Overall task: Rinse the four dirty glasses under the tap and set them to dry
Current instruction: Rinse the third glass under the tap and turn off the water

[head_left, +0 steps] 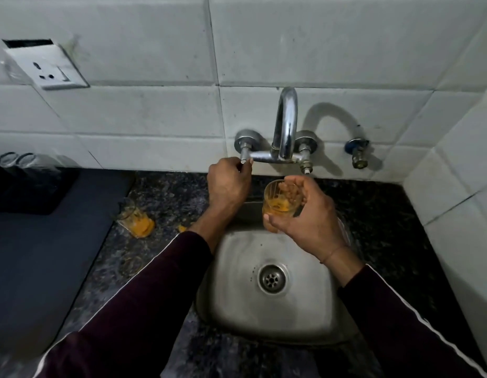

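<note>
My left hand (228,184) was up at the tap's left valve stem (245,155), fingers curled and pinching its end. My right hand (305,214) gripped a dirty glass (281,198) around its side, thumb at the base, fingers wrapped over the far wall. The glass sat tilted, mouth toward me, orange residue at the bottom, held under the tap spout (286,124) and over the back edge of the steel sink (236,296). I could not tell whether water was running.

A second dirty glass (136,218) stood on the dark speckled counter (166,197) left of the sink, orange pulp in its base; a small orange scrap (181,228) lay near it. Two clear glasses (29,165) stood on a dark mat (32,241) at far left. White tiled wall (155,105) behind, with a socket plate (46,66) on it. Both sleeves were dark maroon.
</note>
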